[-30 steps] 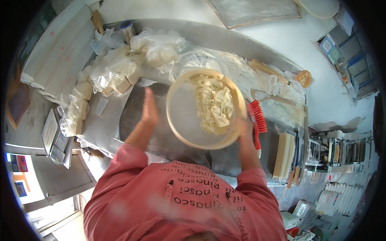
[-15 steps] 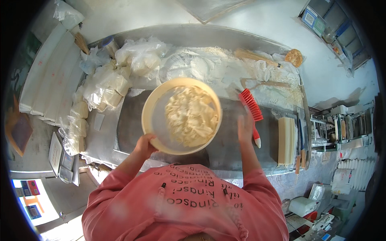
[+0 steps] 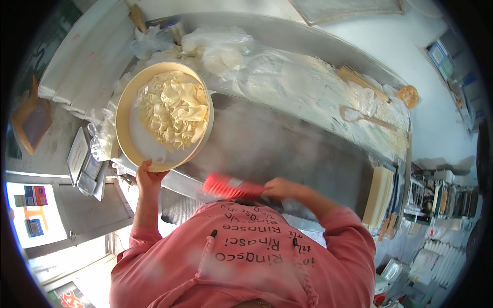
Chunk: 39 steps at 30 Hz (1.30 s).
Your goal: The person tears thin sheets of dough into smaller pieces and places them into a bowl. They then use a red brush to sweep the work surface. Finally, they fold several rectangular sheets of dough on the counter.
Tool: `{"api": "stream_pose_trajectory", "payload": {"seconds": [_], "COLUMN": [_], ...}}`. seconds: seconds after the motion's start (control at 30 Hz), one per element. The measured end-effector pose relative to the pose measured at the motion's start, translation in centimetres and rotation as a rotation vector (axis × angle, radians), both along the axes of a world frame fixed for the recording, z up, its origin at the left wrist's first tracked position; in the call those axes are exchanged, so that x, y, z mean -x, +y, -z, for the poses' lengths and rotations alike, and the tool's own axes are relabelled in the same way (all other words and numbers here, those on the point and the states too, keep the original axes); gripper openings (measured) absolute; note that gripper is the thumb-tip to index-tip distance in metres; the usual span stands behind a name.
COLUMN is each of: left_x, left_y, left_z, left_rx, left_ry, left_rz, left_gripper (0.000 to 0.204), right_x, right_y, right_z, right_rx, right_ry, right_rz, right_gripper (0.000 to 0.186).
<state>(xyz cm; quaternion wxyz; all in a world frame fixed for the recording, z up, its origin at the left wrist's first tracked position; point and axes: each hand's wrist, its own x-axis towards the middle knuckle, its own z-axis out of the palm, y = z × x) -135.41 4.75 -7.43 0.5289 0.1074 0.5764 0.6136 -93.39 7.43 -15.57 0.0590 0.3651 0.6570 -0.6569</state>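
Observation:
My left hand (image 3: 150,175) grips the near rim of a round cream-coloured sieve (image 3: 125,110), held up at the left above the bench. Inside it lies a heap of pale, folded dough sheets (image 3: 174,110), bunched toward the right side. My right hand (image 3: 279,189) is closed around the handle of a red brush (image 3: 233,186), near the front edge of the dark worktop (image 3: 287,154). The brush head points left and looks smeared by motion; its handle is mostly covered by my fingers.
Flour (image 3: 287,77) covers the back of the bench, where a straw whisk broom (image 3: 359,82), a wooden scoop (image 3: 367,117) and a round brown item (image 3: 408,96) lie. A cream block (image 3: 377,197) stands at the right end. Plastic bags (image 3: 218,46) sit behind the sieve. A scale (image 3: 91,169) is at left.
The sieve has moved left and up in view. My right hand has taken hold of the brush and brought it left to the worktop's front edge. The view has turned.

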Motion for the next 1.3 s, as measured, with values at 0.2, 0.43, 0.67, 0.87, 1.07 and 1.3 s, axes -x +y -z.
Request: {"api": "stream_pose_trajectory", "payload": {"seconds": [0.2, 0.43, 0.67, 0.87, 1.07, 1.3], "left_x": [3.1, 3.0, 3.3, 3.4, 1.7, -5.3], "left_y": [-5.2, -3.6, -3.4, -2.6, -1.5, 4.7], "left_z": [0.7, 0.3, 1.1, 2.0, 3.6, 5.0], "left_rx": [0.074, 0.063, 0.013, 0.057, 0.101, 0.123], "left_ry": [-0.090, -0.127, -0.114, -0.137, -0.081, -0.165], "left_rz": [-0.227, -0.228, -0.361, -0.299, -0.198, 0.052], "left_gripper": [0.044, 0.037, 0.046, 0.046, 0.048, 0.034], "right_x": [-5.7, 10.7, 16.7, 15.3, -0.8, -15.7], "right_y": [12.7, 11.4, 18.6, 18.7, 10.5, -2.3], "right_z": [-2.7, 1.8, 0.0, 1.9, 0.1, -2.1], "right_rx": [-0.312, -0.114, -0.309, -0.042, -0.751, -0.927], "right_ry": [-0.289, -0.206, 0.117, 0.219, -0.282, -1.154], "right_rz": [0.760, -0.022, 0.561, 0.712, 0.386, 0.715], "right_gripper": [0.036, 0.036, 0.030, 0.028, 0.037, 0.024]}}
